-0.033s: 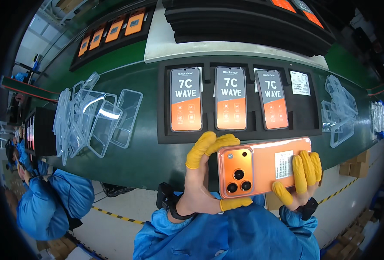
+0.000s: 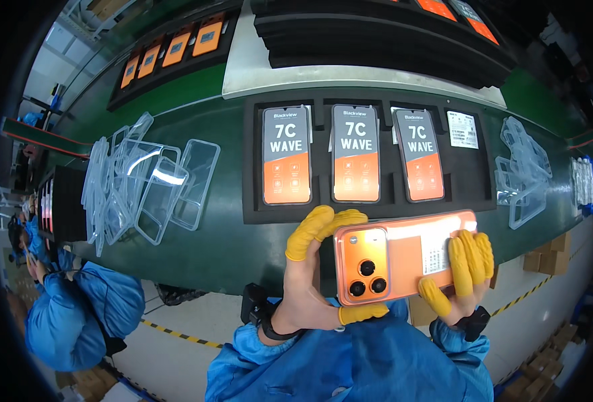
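Observation:
An orange smartphone [image 2: 405, 268] lies sideways between my hands above the bench's near edge, its back facing up. Three dark lenses sit at its left end, and a white label partly washed out by glare is near its right. A clear edge around it looks like a transparent case. My left hand [image 2: 298, 289], in yellow finger cots, is curved around the camera end, forefinger at the upper corner and thumb at the lower edge. My right hand [image 2: 467, 276] grips the other end, yellow-covered fingers over the back. Beyond is a black foam tray [image 2: 249, 213] with three grey-and-orange phones [image 2: 287, 155].
Clear phone cases [image 2: 196, 184] are heaped at left, and a smaller pile of cases [image 2: 523, 171] lies right of the tray. Stacked black trays [image 2: 377, 47] and a tray of orange phones [image 2: 176, 48] stand farther back. A co-worker in blue [image 2: 85, 315] is at left.
The phone has tilted very slightly in my hands, and glare now covers more of its back and label. Both hands keep their hold.

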Tool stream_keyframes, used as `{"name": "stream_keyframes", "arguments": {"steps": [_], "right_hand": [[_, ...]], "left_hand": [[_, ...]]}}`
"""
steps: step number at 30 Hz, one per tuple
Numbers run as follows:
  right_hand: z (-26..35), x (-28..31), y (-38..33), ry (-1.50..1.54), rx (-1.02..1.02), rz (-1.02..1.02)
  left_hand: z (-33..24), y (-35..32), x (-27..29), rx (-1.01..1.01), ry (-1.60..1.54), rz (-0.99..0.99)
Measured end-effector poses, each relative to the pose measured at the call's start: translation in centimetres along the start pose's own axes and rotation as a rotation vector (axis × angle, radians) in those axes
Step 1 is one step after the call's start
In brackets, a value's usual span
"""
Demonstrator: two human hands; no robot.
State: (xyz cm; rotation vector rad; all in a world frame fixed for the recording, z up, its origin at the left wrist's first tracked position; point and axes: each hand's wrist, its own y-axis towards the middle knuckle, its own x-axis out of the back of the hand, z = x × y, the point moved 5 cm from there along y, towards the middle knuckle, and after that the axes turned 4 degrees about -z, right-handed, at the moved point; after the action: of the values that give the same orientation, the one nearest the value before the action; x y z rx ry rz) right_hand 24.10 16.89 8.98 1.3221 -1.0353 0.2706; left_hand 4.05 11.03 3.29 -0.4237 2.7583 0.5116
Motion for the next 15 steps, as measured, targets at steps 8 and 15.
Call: {"name": "stream_keyframes", "arguments": {"steps": [8,15], "right_hand": [[-0.2,-2.0,0.4,0.22,-0.021,0.071],[-5.2,-1.0,-1.3,-0.031,-0.32,-0.147]], "left_hand": [[1.1,-0.3,0.9,-0.176,0.14,-0.182],[-1.7,0.9,0.8,-0.044,0.303,-0.128]]}}
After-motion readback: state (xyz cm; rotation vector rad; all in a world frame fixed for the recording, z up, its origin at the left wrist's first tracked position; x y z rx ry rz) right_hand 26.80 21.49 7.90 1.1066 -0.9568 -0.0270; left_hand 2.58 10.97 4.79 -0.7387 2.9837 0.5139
